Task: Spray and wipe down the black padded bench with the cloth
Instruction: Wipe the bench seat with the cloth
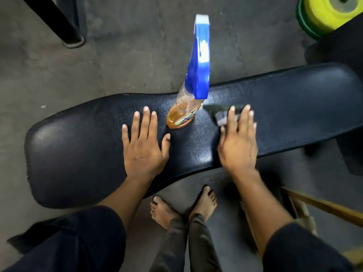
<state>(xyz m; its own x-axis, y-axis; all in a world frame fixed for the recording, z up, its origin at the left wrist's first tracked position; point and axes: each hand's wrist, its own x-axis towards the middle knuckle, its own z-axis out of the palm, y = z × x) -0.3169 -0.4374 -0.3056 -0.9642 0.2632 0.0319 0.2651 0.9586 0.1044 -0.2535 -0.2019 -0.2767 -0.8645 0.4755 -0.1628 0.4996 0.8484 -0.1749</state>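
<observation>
The black padded bench point(82, 154) runs across the view from lower left to upper right. A clear spray bottle point(183, 114) with orange liquid and a blue trigger head stands upright on its middle. My left hand point(144, 146) lies flat on the pad, fingers spread, just left of the bottle and holding nothing. My right hand point(237, 142) presses flat on a dark cloth point(221, 113) to the right of the bottle. Only the cloth's far edge shows beyond my fingers, and it looks blurred.
Grey concrete floor lies all around. My bare feet point(184, 207) stand under the bench's near edge. A black frame leg point(59, 22) is at upper left, yellow and green weight plates point(326, 14) at upper right, and a wooden frame point(324, 209) at lower right.
</observation>
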